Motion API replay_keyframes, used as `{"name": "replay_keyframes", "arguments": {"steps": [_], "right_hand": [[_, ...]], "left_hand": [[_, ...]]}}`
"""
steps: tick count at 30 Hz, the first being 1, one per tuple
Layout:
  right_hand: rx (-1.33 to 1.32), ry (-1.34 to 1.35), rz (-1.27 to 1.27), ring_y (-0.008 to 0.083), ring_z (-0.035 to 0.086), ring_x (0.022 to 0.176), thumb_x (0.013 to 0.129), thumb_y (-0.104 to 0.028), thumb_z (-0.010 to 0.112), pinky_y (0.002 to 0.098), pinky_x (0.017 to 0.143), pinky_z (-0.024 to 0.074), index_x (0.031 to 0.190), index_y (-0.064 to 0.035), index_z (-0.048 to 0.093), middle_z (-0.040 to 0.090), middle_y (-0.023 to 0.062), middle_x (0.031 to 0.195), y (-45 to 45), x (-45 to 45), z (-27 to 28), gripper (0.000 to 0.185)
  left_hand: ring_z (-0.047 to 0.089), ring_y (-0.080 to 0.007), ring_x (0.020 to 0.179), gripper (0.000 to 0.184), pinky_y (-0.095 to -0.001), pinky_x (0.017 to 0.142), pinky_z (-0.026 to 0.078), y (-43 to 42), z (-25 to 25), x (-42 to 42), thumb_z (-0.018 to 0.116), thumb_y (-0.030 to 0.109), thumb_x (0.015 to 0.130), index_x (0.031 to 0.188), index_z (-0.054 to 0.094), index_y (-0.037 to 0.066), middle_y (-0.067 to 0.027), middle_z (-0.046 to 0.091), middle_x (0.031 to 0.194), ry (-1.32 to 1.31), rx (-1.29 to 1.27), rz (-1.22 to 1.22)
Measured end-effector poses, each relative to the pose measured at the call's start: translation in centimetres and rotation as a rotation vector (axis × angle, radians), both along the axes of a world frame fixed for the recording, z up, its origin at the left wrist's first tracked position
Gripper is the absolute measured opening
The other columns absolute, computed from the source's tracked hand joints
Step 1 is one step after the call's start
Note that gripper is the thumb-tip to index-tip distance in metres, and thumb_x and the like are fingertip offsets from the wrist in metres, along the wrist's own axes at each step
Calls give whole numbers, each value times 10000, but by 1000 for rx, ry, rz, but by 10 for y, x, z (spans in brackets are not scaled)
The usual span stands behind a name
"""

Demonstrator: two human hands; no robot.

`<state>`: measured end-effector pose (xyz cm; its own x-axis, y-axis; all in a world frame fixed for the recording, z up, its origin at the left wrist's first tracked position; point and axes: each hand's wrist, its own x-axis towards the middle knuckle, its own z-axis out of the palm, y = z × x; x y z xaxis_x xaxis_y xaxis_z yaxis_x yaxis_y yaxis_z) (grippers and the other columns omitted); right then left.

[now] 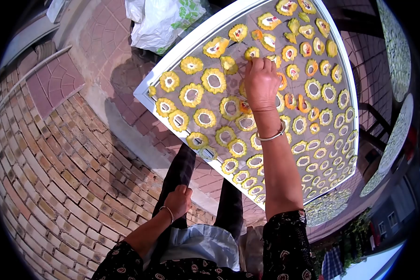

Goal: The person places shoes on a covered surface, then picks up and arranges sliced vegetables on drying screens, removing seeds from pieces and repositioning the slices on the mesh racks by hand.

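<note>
My right hand (262,84) reaches over a white-framed mesh screen (147,84), its fingers closed at the edge of a yellow slice of bitter melon (252,52). This slice lies on or just above the mesh; I cannot tell which. Many scalloped yellow rings, such as this bitter melon ring (213,81), are spread flat around my hand. A few orange pieces (304,104) lie among them. My left hand (178,200) is held closed in front of my leg, away from the screen. Whatever its curled fingers may hold is hidden.
A white plastic bag (156,25) with green print stands beyond the screen's left edge. More trays with pale slices (396,51) stand at the right. Brick paving (65,186) and a concrete strip (121,112) run along the left. Bluish-white cloth (200,245) covers my lap.
</note>
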<state>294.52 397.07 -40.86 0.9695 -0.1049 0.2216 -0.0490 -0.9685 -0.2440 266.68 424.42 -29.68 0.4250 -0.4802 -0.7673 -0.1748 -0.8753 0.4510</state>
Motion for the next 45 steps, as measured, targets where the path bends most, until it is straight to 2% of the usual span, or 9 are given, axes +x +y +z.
{"name": "replay_keyframes", "arguments": {"steps": [6,9,12,15,19,27,33,39,45], "right_hand": [[659,1,-316,175,536,560,860,-118,591,321,522,450,832,-31,569,599,83,688,5,-8,19,94],[1374,152,-559,112,518,540,877,-123,580,257,491,429,842,3,570,633,79,726,4,-8,7,132],[1562,194,-705,85,538,535,880,-104,561,222,454,410,832,30,569,648,83,740,9,-5,7,142],[1250,225,-756,111,569,511,853,-85,568,231,436,417,822,44,575,652,104,701,15,-1,11,134],[585,233,-527,188,600,507,780,-89,621,299,497,472,798,58,595,639,157,648,13,-7,0,150],[332,65,-478,273,595,703,737,-81,659,371,611,479,864,-57,605,596,113,786,-13,-16,10,140],[239,114,-318,319,538,843,726,-74,635,421,664,483,900,-58,563,527,131,868,-30,-12,4,189],[143,-33,-216,322,553,799,801,-118,613,419,633,476,893,-49,569,549,131,849,-46,-9,3,123],[636,92,-438,279,609,642,840,-128,609,364,600,480,885,7,610,626,156,727,-48,-13,6,142]], "left_hand": [[542,-281,840,207,-375,570,507,-1,-1,-4,636,88,667,814,493,58,-105,490,847,-41,-21,53],[542,-284,837,203,-376,573,507,-1,-1,-2,633,90,671,814,492,59,-106,490,846,-43,-23,48],[544,-287,820,199,-381,569,507,-1,-1,-1,632,94,675,811,491,62,-107,491,840,-63,-35,52],[545,-290,801,193,-388,561,505,-2,-1,-2,631,98,680,808,491,65,-108,491,833,-60,-43,60],[545,-292,790,183,-398,550,502,-1,-3,-4,628,100,690,806,491,66,-109,490,830,-78,-54,72],[542,-298,788,175,-404,553,501,1,-4,-6,620,105,704,818,493,65,-114,481,831,-44,-41,57],[542,-301,787,174,-407,562,499,2,-3,-5,617,112,718,831,494,67,-114,481,836,-40,-39,48],[544,-297,797,165,-406,567,500,2,-3,-6,614,116,731,835,495,67,-113,485,836,-52,-41,52],[541,-268,910,282,-356,642,528,0,-2,-6,675,158,681,883,501,66,-106,502,913,13,30,-45]]}}
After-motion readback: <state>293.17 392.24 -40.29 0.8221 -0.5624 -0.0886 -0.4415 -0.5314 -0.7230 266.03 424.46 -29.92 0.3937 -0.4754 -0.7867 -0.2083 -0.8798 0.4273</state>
